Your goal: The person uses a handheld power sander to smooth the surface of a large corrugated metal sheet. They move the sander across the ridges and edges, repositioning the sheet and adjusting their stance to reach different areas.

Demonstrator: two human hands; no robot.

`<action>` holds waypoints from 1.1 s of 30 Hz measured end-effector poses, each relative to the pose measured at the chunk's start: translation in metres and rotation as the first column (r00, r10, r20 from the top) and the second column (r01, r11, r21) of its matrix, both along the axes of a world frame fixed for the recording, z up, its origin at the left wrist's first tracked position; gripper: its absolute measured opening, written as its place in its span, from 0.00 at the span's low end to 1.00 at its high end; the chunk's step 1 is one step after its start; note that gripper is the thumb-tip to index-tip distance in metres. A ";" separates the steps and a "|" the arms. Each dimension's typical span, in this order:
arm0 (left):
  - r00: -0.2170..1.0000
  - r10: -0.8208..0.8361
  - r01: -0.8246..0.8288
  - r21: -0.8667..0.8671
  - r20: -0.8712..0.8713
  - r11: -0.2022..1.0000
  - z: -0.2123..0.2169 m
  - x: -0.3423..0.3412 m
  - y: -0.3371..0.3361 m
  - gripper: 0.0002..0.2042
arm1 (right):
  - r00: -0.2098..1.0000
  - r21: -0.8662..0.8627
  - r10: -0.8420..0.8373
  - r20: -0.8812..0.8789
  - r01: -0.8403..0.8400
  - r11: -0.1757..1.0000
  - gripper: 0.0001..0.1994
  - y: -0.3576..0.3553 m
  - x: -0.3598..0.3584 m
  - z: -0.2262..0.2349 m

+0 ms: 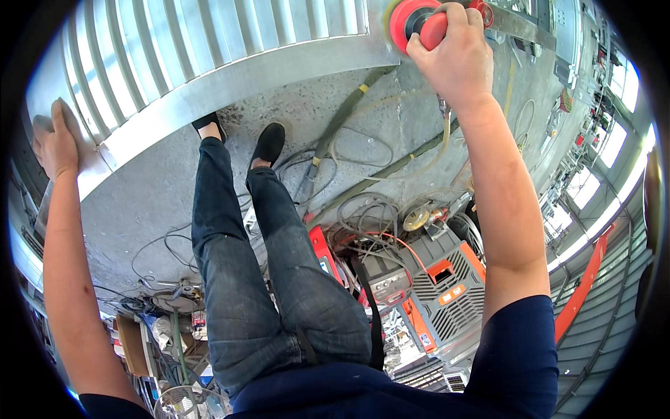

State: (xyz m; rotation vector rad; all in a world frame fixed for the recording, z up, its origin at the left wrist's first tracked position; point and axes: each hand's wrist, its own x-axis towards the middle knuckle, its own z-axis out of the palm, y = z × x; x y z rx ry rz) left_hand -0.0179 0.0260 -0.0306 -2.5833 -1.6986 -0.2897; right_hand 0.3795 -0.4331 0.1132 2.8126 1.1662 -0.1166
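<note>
Right grip (457, 59), top of frame right of centre, clamped round handle of red handheld disc sander (433, 31); sander at end of slatted metal panel (279, 61) stretching across upper left. Left grip (56, 143), far left, on panel's corner; cannot tell whether fingers close round edge. Pale hose (444, 136) hangs below right wrist. Concrete floor (153, 202) mid-frame; grey-orange machine (457, 318) lower right.
</note>
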 end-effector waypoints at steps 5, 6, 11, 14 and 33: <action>0.999 -0.033 0.034 0.030 -0.020 0.999 -0.002 -0.003 0.004 0.48 | 0.998 0.031 0.054 0.014 -0.055 0.998 0.24 -0.003 -0.001 -0.004; 0.999 -0.031 0.031 0.023 -0.014 0.999 -0.002 -0.002 0.004 0.48 | 0.999 0.030 0.037 0.026 -0.038 0.999 0.24 -0.001 0.004 -0.003; 1.000 -0.030 0.030 0.021 -0.010 0.999 -0.004 -0.003 0.004 0.47 | 0.997 0.106 0.066 -0.041 -0.061 0.992 0.25 0.007 0.000 0.005; 1.000 -0.031 0.031 0.034 -0.005 0.999 -0.004 -0.003 0.005 0.46 | 0.998 0.150 0.059 -0.017 -0.056 0.987 0.24 0.009 0.004 0.002; 1.000 -0.008 0.008 0.001 -0.022 1.000 -0.004 -0.003 0.006 0.50 | 0.996 0.027 0.078 -0.033 -0.077 0.997 0.24 0.000 0.002 -0.002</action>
